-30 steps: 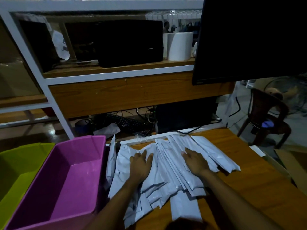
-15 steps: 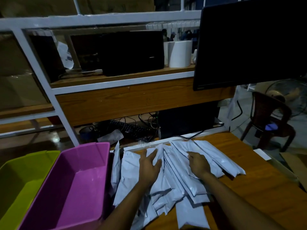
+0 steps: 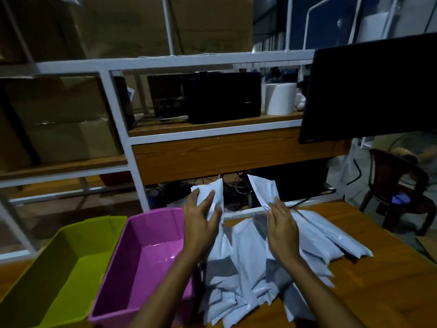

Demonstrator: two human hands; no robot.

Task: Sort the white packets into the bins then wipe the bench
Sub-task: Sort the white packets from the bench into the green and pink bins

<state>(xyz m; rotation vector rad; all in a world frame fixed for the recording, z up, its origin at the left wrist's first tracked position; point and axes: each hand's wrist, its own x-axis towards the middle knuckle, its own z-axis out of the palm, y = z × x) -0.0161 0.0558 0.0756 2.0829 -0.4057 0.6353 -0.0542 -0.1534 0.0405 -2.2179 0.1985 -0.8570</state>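
Note:
A heap of white packets [image 3: 246, 263] lies on the wooden bench [image 3: 383, 287], right of two bins. My left hand [image 3: 201, 223] grips one white packet [image 3: 212, 195] and holds it raised above the heap, beside the pink bin [image 3: 132, 275]. My right hand [image 3: 282, 228] pinches another white packet [image 3: 263, 190] by its lower end, also lifted, with its top pointing away from me. The pink bin has nothing in it. The green bin [image 3: 56, 273] stands to its left, with nothing inside either.
A white-framed shelf [image 3: 212, 132] with black boxes and a white roll [image 3: 280, 98] stands behind the bench. A dark monitor [image 3: 373, 88] hangs over the right side. Cables and a keyboard lie under the shelf. A dark chair [image 3: 397, 192] stands at right.
Both hands have risen from the heap, each lifting one packet off it. The camera has tilted upward, showing more of the shelf.

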